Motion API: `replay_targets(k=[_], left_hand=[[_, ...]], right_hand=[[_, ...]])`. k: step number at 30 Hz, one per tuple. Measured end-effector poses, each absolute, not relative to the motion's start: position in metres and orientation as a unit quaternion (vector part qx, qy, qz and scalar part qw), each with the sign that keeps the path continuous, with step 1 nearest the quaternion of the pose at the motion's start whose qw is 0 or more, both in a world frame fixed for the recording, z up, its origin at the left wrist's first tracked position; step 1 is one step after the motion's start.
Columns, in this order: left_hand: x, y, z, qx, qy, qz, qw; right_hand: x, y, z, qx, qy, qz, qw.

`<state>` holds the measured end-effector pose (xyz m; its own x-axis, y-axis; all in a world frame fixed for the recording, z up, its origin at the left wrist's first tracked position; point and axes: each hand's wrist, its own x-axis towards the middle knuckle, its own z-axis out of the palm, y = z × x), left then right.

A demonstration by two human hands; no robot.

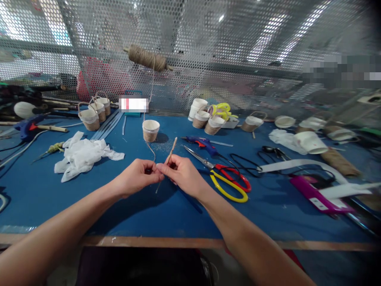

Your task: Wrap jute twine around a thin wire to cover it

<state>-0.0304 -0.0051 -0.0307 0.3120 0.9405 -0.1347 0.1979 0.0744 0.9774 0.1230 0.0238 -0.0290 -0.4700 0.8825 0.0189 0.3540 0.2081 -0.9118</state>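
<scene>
My left hand [137, 175] and my right hand [182, 173] meet above the blue table [89, 198], fingertips pinched together. Between them is a thin stick wound with jute twine [172, 151], slanting up and away from the right hand. My left fingers pinch the twine strand [152, 151], which runs up to a spool of jute twine [147, 58] hung on the mesh screen. A small paper cup wrapped in twine [150, 130] stands just beyond the hands.
Red and yellow scissors [229, 180] and a blue glue gun [202, 143] lie right of the hands. Crumpled white plastic [83, 155] is at the left. Several twine-wrapped cups [94, 111] stand at the back, others [205, 116] at the back right. A pink device [318, 195] is at the right.
</scene>
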Motion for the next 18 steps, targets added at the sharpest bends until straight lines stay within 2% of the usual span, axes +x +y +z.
replay_targets(k=[4, 6, 18], left_hand=[[-0.0307, -0.0054, -0.0284, 0.542, 0.462, 0.327, 0.621], [-0.0316, -0.0053, -0.0273, 0.534, 0.458, 0.328, 0.63], [-0.0369, -0.004, -0.0287, 0.61, 0.472, 0.311, 0.555]], right_hand=[[0.1242, 0.0246, -0.0283, -0.342, -0.68, 0.579, 0.293], [0.1257, 0.0253, -0.0276, -0.336, -0.674, 0.592, 0.286], [0.1255, 0.0241, -0.0236, -0.419, -0.724, 0.483, 0.259]])
